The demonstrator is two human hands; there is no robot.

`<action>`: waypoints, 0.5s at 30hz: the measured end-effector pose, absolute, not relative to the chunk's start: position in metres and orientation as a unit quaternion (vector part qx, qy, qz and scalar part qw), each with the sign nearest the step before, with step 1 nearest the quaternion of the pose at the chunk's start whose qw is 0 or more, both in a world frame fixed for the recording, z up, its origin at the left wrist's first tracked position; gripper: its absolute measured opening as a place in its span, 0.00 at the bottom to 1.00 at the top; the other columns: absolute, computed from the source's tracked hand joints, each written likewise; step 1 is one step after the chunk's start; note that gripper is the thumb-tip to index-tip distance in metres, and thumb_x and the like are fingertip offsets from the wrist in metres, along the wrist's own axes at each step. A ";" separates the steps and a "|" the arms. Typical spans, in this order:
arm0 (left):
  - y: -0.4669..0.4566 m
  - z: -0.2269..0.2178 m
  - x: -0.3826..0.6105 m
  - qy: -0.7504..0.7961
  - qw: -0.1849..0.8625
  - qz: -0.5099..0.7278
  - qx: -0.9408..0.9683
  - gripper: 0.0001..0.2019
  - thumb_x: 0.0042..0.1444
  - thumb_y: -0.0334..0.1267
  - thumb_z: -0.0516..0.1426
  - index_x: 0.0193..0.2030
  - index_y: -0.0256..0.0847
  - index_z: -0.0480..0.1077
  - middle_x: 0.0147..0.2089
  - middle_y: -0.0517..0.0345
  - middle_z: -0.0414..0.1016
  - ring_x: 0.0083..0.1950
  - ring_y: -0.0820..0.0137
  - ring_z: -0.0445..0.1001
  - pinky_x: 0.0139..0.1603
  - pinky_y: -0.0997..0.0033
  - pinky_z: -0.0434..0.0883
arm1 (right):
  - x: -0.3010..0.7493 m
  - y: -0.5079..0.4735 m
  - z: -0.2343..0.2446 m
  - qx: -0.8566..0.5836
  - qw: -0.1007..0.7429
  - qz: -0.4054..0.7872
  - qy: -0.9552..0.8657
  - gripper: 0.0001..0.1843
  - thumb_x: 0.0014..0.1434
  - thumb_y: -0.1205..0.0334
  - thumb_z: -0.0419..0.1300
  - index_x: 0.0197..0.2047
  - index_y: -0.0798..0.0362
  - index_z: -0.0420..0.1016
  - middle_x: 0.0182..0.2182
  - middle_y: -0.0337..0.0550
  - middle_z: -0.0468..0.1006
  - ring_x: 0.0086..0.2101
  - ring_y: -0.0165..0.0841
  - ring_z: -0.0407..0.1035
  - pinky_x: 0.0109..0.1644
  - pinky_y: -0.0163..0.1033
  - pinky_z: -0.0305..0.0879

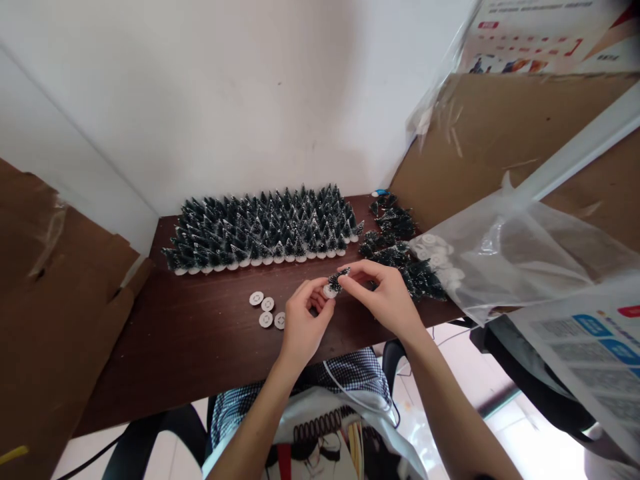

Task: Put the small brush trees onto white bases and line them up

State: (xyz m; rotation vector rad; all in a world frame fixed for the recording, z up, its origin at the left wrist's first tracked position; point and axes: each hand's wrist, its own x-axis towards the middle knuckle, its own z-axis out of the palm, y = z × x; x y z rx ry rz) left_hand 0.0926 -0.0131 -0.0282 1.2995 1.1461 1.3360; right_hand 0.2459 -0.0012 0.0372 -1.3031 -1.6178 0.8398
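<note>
Between my two hands, above the dark wooden table, is a small miniature pine tree (pixel 340 279) with frosted tips, tilted to the right. Its round white base (pixel 329 291) is pinched in the fingers of my left hand (pixel 307 313). The fingers and thumb of my right hand (pixel 383 290) close on the green tree part near its tip. Several loose white disc bases (pixel 267 305) lie on the table left of my left hand. To the right, close by my right hand, lies a pile of loose miniature trees (pixel 400 257) without visible bases.
Rows of upright miniature trees on white bases (pixel 265 227) stand along the back wall. A clear plastic bag (pixel 505 233) with white bases (pixel 437 260) lies at the right. Cardboard (pixel 55 293) borders the table (pixel 200 347) on the left, and a carton (pixel 500 133) on the right.
</note>
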 end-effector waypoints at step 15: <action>-0.013 -0.029 0.092 0.465 0.458 0.544 0.528 0.14 0.52 0.33 0.61 0.46 0.38 0.76 0.33 0.59 0.72 0.32 0.74 0.68 0.35 0.74 0.68 | 0.248 -0.001 0.039 -0.524 0.420 0.293 -0.681 0.06 0.59 0.62 0.65 0.38 0.52 0.82 0.33 0.41 0.84 0.33 0.35 0.76 0.43 0.40 0.71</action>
